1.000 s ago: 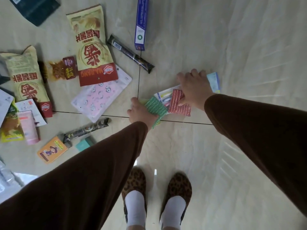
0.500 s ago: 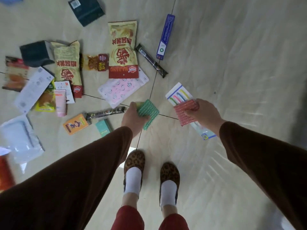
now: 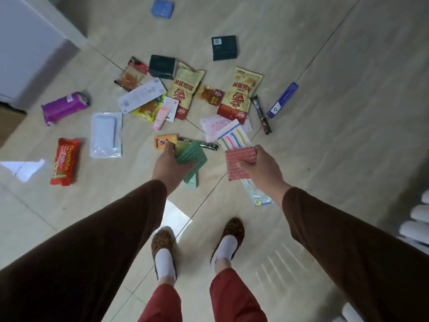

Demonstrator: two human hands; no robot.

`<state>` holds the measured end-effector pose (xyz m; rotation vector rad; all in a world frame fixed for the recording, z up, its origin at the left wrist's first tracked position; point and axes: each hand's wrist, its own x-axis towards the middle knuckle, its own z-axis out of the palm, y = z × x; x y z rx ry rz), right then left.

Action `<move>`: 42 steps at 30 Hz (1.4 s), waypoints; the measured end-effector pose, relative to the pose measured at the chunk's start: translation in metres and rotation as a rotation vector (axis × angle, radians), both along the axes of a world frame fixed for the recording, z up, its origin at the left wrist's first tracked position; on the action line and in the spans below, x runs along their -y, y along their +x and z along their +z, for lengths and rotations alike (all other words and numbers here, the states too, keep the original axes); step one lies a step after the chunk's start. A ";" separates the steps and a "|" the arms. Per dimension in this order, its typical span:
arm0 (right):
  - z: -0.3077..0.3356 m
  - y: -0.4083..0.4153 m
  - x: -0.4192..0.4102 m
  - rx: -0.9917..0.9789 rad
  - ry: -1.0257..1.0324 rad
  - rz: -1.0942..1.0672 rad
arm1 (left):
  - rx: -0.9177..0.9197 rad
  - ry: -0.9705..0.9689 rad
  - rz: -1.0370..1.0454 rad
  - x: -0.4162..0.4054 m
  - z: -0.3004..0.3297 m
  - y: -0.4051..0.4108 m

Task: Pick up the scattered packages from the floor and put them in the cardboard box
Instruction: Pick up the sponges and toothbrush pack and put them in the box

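My left hand (image 3: 168, 167) grips a green textured packet (image 3: 192, 156), held above the floor. My right hand (image 3: 263, 169) holds a red textured packet (image 3: 236, 162) together with a long clear pack of coloured toothbrushes (image 3: 233, 137) that sticks out both ways. Many packages lie scattered on the tiled floor beyond my hands: two yellow snack bags (image 3: 239, 94), a purple pack (image 3: 63, 106), a red wrapper (image 3: 65, 161), a clear pouch (image 3: 105, 134), a blue long box (image 3: 282, 99). A brown cardboard edge (image 3: 9, 122) shows at far left.
A white cabinet (image 3: 25, 54) stands at the upper left. Two dark boxes (image 3: 224, 47) and a blue pad (image 3: 162, 8) lie farther back. My feet in leopard slippers (image 3: 162, 242) stand on the tiles below my hands. White objects (image 3: 417, 219) sit at the right edge.
I have risen from a crouch; both hands lifted their packets off the floor and the view widened, bringing more packages, the cabinet and the cardboard edge into sight.
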<state>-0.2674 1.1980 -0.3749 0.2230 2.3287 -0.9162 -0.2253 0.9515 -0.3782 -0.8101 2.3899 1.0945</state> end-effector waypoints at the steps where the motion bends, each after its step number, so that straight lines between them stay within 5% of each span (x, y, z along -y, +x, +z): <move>1: 0.008 0.005 0.014 -0.001 -0.008 0.015 | 0.001 -0.005 0.045 0.016 0.008 0.011; 23: 0.100 0.211 0.442 -0.033 -0.088 0.293 | -0.132 0.179 0.619 0.394 0.111 0.318; 42: 0.095 0.184 0.803 0.011 -0.110 0.496 | -0.126 0.102 0.693 0.734 0.119 0.310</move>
